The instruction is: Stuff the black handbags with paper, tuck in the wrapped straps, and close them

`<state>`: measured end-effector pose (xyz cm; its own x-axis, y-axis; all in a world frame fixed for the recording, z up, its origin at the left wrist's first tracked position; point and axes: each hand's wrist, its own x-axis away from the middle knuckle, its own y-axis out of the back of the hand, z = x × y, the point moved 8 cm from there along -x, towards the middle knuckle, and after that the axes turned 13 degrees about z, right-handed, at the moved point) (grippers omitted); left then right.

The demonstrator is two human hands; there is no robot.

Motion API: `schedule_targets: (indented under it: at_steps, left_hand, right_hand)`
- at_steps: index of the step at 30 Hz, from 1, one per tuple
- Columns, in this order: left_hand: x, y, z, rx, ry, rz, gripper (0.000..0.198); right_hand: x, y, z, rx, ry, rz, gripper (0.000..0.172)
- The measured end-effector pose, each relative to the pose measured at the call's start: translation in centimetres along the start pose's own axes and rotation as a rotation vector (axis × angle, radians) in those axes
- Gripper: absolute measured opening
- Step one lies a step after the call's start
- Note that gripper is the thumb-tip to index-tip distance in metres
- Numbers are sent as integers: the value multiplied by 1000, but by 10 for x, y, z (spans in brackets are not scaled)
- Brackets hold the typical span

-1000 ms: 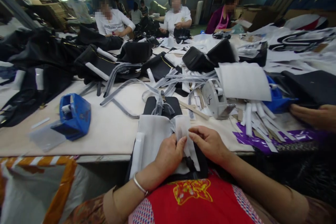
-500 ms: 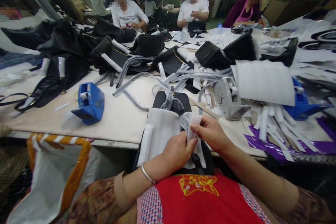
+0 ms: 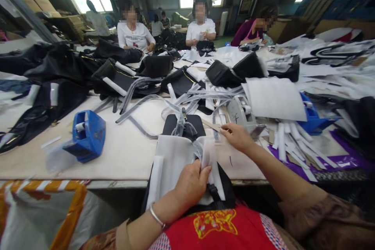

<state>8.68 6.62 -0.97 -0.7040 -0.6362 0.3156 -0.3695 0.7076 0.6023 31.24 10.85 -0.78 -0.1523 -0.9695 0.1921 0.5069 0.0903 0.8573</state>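
Observation:
A black bag (image 3: 227,179) leans between my body and the table edge, its front covered with white foam sheet (image 3: 175,154). My left hand (image 3: 191,181) is closed on a folded piece of white foam (image 3: 208,152) at the middle of the bag. Beside it are clear-wrapped straps (image 3: 185,125) and a black buckle (image 3: 213,191). Reaching over the table, my right hand (image 3: 238,136) pinches the near end of a flat tan strip (image 3: 209,125). The strip still lies on the tabletop, just left of a grey tape dispenser (image 3: 236,111).
A blue tape dispenser (image 3: 89,134) stands at left; another blue dispenser (image 3: 312,117) is at right behind stacked foam sheets (image 3: 275,97). White foam strips (image 3: 293,140) lie on purple plastic. Black bags (image 3: 117,80) fill the table's middle. Several co-workers sit opposite. An orange-edged sack (image 3: 32,218) hangs below.
My right hand has let go of the folded foam and moved up and right to the tan strip. My left hand keeps its hold. The view has tilted up.

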Motion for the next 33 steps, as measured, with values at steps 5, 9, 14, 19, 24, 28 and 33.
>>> schedule_targets:
  at_steps: [5, 9, 14, 19, 24, 28, 33]
  left_hand:
    - [0, 2, 0, 17, -14, 11, 25]
    - [0, 3, 1, 28, -17, 13, 24]
    - [-3, 3, 0, 21, -20, 25, 25]
    - [-3, 3, -1, 28, -33, 20, 25]
    - [-1, 5, 0, 57, -24, 18, 26]
    - [-1, 6, -1, 58, -25, 14, 25]
    - [-1, 4, 3, 38, -20, 3, 26]
  right_hand:
    - [-31, -13, -7, 238, -77, 63, 25]
    - [-27, -12, -11, 260, -99, 44, 26]
    - [-11, 9, -35, 295, -218, -54, 33]
    - [-10, 12, -11, 411, -130, -160, 49]
    - [-27, -11, 41, 587, 176, -51, 34]
    - [-47, -26, 54, 592, 250, 35, 33]
    - [-56, -29, 62, 565, 316, 34, 29]
